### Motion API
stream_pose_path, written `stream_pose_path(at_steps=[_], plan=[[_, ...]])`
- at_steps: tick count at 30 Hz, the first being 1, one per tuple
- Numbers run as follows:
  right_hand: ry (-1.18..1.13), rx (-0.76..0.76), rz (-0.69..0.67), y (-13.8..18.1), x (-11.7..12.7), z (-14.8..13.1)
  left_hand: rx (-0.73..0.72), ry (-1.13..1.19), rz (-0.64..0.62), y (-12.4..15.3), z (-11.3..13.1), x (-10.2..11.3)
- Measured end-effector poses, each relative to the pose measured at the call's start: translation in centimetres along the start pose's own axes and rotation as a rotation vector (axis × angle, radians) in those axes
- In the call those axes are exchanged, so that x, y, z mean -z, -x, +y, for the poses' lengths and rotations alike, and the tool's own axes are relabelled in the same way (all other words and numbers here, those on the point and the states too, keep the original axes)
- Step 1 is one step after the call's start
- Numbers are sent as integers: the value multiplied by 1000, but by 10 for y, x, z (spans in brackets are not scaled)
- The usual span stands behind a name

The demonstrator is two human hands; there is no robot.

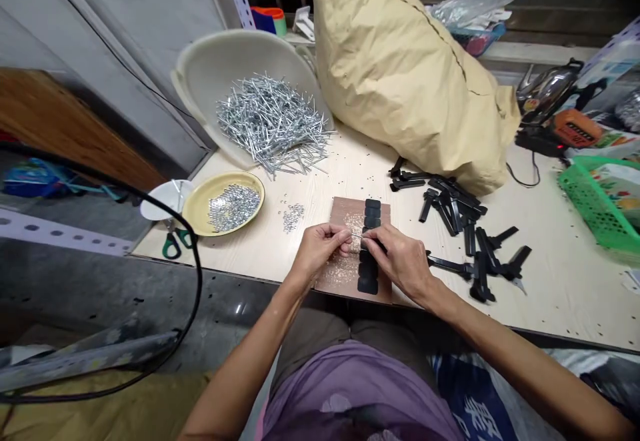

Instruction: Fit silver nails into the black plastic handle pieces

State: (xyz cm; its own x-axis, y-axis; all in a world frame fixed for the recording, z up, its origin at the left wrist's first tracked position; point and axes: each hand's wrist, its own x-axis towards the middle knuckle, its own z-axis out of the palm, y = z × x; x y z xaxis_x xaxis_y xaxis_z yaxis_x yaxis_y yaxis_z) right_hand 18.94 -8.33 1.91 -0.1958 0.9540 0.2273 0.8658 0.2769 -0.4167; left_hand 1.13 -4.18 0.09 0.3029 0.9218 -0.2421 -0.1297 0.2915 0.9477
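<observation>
Over a brown board (340, 207), my two hands meet with fingertips close together. A thin metal pin (356, 235) runs between them, its left end pinched by my left hand (323, 247). My right hand (403, 257) is closed around a small black plastic part (379, 243), mostly hidden by the fingers, where the pin's other end reaches. Beneath the hands, a row of black rounded pads (368, 273) lies along the board, with pale crumbs scattered beside it. Several black plastic pieces (453, 207) are piled to the right of my right hand.
A tilted white basin (200, 71) spills metal pins (273, 121) onto the table. Left of my hands are a yellow bowl (195, 221) of small metal parts, loose parts (293, 217) and green-handled scissors (171, 246). A big paper sack (400, 61) stands behind; a green basket (590, 207) sits right.
</observation>
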Motion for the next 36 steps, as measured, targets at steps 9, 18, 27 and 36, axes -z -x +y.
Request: stream_pose_path(at_steps=[9, 18, 27, 36], plan=[[69, 31, 15, 4, -8, 9, 64, -59, 27, -5, -5, -7], [-217, -121, -82, 2, -13, 12, 6, 41, 110, -2, -12, -11], [-253, -141, -97, 3, -14, 9, -48, 59, 123, 4, -12, -12], [102, 53, 145, 7, -18, 1, 64, 148, 135, 4, -14, -10]])
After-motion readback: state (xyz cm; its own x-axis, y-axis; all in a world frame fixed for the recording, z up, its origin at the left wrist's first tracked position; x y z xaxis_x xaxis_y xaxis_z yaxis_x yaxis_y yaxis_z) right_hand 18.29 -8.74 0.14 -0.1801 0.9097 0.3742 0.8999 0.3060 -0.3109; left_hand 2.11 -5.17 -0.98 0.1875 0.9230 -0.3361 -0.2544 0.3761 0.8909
